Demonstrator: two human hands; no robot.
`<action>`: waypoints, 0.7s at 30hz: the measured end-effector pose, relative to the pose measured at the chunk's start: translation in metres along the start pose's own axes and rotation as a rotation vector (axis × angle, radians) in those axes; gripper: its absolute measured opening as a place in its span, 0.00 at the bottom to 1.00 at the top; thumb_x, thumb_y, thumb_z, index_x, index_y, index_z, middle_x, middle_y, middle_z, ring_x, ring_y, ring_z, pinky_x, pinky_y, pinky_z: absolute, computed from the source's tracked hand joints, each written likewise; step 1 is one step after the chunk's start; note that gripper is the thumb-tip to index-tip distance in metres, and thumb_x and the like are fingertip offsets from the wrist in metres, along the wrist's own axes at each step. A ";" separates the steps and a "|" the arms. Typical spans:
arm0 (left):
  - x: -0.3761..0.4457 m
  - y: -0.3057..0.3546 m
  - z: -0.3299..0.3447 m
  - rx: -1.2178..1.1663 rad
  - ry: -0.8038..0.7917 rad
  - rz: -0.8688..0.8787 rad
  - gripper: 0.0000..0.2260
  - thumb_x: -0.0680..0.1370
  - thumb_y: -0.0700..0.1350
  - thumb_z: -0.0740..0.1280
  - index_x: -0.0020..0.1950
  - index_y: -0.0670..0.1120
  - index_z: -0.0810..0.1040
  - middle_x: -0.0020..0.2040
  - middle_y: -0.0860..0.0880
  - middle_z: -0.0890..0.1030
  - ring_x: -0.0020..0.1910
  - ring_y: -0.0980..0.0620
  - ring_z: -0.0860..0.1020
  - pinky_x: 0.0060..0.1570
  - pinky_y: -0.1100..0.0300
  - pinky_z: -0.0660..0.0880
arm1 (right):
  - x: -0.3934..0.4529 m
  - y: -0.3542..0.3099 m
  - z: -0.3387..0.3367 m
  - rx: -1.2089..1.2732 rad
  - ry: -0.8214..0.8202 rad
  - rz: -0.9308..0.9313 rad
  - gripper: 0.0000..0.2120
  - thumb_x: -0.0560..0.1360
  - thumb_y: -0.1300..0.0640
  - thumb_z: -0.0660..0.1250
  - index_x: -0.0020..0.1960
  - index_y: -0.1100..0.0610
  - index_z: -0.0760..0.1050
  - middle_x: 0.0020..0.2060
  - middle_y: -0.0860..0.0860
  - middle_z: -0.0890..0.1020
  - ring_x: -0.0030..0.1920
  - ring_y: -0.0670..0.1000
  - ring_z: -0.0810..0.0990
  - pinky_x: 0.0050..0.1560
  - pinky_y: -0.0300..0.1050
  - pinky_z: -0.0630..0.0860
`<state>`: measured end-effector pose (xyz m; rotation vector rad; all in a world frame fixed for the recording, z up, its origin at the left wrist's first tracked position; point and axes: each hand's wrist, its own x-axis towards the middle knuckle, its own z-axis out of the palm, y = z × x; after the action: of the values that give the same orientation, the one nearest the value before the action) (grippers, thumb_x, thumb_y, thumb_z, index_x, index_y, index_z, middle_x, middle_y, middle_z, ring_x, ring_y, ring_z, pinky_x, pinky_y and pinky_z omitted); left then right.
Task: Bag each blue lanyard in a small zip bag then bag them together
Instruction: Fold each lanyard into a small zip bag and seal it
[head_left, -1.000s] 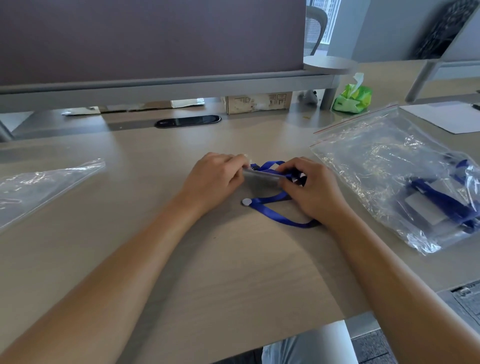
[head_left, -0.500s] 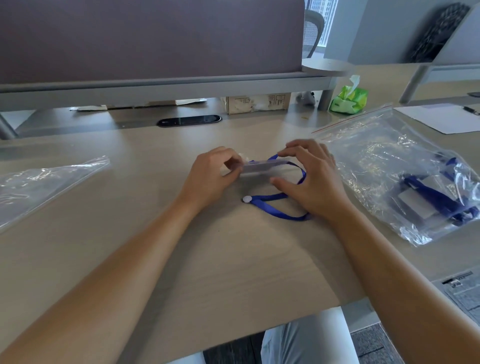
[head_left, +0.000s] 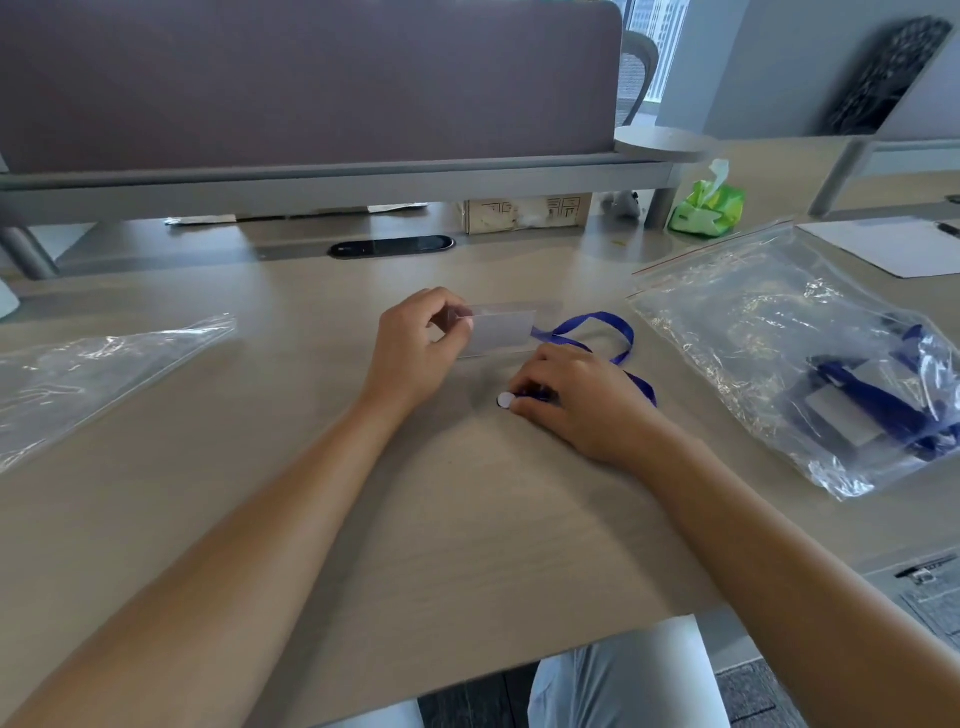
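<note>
Over pale bench (head_left: 260, 519): left hand (head_left: 410, 353) pinching small bag (head_left: 498, 332) open, right hand (head_left: 571, 400) gripping lanyard (head_left: 608, 332) end beside it; gather strap compactly before feeding in.

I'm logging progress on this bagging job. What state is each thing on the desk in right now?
Left hand: pinches the small zip bag.
Small zip bag: held off the desk, strap not yet inside.
Blue lanyard: looped loose on the desk.
Right hand: grips the lanyard's end.
Large zip bag: lying flat, already holding blue lanyards.
Tissue pack: tissue sticking out.
</note>
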<state>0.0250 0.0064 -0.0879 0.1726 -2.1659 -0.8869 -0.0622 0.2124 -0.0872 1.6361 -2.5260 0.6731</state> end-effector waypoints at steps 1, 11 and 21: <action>0.000 0.000 0.000 -0.011 0.011 -0.011 0.02 0.76 0.38 0.70 0.45 0.44 0.82 0.41 0.51 0.82 0.42 0.53 0.79 0.47 0.54 0.78 | 0.000 -0.001 0.001 -0.028 0.006 -0.006 0.11 0.81 0.39 0.65 0.50 0.46 0.80 0.46 0.41 0.78 0.48 0.44 0.77 0.48 0.47 0.79; 0.002 0.004 -0.003 -0.116 0.064 -0.111 0.02 0.76 0.38 0.70 0.44 0.43 0.82 0.41 0.51 0.83 0.41 0.52 0.79 0.45 0.56 0.76 | -0.003 0.008 -0.008 0.643 0.297 0.262 0.03 0.80 0.56 0.71 0.47 0.51 0.81 0.38 0.48 0.86 0.40 0.48 0.84 0.45 0.39 0.78; 0.010 0.013 -0.011 -0.368 0.003 -0.185 0.03 0.74 0.37 0.70 0.42 0.44 0.81 0.37 0.46 0.80 0.38 0.54 0.75 0.41 0.57 0.71 | 0.024 0.017 -0.039 0.850 0.514 0.464 0.05 0.81 0.58 0.71 0.52 0.61 0.82 0.41 0.54 0.88 0.40 0.53 0.88 0.42 0.45 0.85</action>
<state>0.0282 0.0059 -0.0684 0.1923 -1.9660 -1.3712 -0.0944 0.2131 -0.0509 0.7418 -2.3195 2.1016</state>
